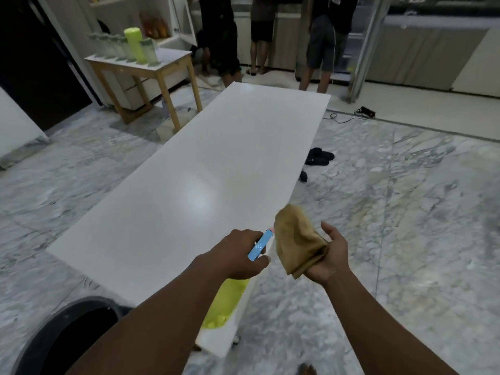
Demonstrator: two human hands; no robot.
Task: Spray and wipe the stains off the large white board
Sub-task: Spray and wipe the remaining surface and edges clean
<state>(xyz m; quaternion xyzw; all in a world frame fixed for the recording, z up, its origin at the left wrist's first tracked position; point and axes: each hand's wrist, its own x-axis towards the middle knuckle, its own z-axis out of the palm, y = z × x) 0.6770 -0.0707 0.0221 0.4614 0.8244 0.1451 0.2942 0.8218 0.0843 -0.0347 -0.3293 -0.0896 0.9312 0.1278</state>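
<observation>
Underfoot, near left: dark round tub (67,328) on marble floor; use unclear.
Left grip (238,255): closed round neck of spray bottle (230,299), fingers wrapped at the blue trigger head, nozzle aimed fwd along board's near right edge. Looks set to squirt.
Bottle body: yellow-green, hangs below the fist over board's near corner; no label or brand readable.
Right grip (328,255): holds brown cloth (297,239) bunched in palm, thumb free. Just beside the bottle, off board's right edge; prob. kept close so the wipe follows the spray at once.
White board (203,169): task's thing. Lies flat, long way running away from the person, raised off floor; what props it can't be seen. Glare mid-board; faint yellowish patch by it, maybe a stain.
Floor, right of board: dark slippers (319,156); black cable (343,119) further on.
Wooden surface (167,56), far left: row of bottles (121,47); writing too small to read.
Far end: people (324,41) standing at a counter.
</observation>
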